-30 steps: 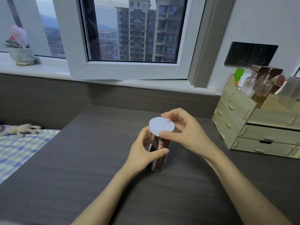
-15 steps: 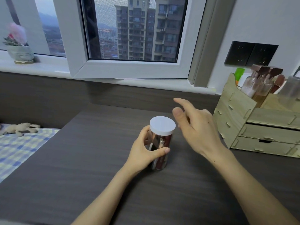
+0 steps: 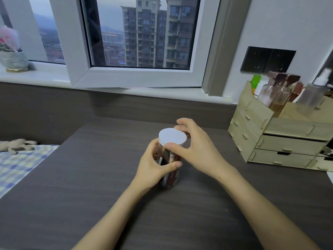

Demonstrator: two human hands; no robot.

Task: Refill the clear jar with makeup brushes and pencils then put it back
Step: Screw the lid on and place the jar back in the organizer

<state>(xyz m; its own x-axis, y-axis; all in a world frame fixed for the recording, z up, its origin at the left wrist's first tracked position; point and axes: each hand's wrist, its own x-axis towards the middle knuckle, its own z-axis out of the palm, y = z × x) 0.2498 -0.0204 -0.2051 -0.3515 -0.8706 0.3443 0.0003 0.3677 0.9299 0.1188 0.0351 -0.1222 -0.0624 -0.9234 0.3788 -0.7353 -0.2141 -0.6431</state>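
The clear jar stands upright on the dark wooden desk, with dark red and silver makeup brushes and pencils visible inside. A round white lid sits on top of it. My left hand wraps around the jar's body from the left, thumb across the front. My right hand grips the lid's rim, thumb at the near edge and fingers around the far side.
A light wooden drawer organizer holding perfume bottles stands at the right, close to the jar. Behind are the window sill, a flower pot at far left, and black wall sockets. A checked cloth with a plush toy lies left.
My right hand let go of the lid and lifted away to the right half a second ago, then came back and now grips the lid again. The left hand stayed on the jar.
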